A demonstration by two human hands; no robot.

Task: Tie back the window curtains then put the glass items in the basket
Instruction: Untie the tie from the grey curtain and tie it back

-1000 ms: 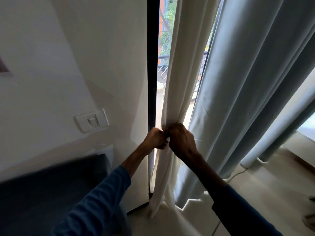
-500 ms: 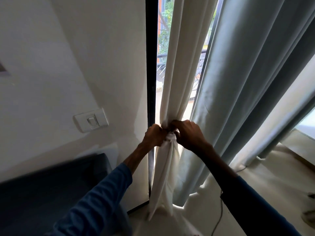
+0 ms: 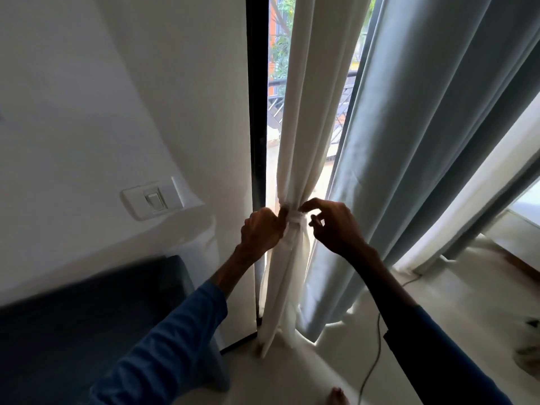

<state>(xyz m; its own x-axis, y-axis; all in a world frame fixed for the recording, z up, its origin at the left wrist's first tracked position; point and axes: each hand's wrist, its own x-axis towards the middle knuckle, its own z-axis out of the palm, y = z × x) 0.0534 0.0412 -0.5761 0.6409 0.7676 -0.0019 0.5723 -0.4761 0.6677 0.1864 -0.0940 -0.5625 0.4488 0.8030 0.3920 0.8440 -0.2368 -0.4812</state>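
No text, label, brand, number or sign can be read from this position. The wall switch plate shows a plain pale face. It is small and soft in this view, so any fine marking on it, if present, cannot be made out.
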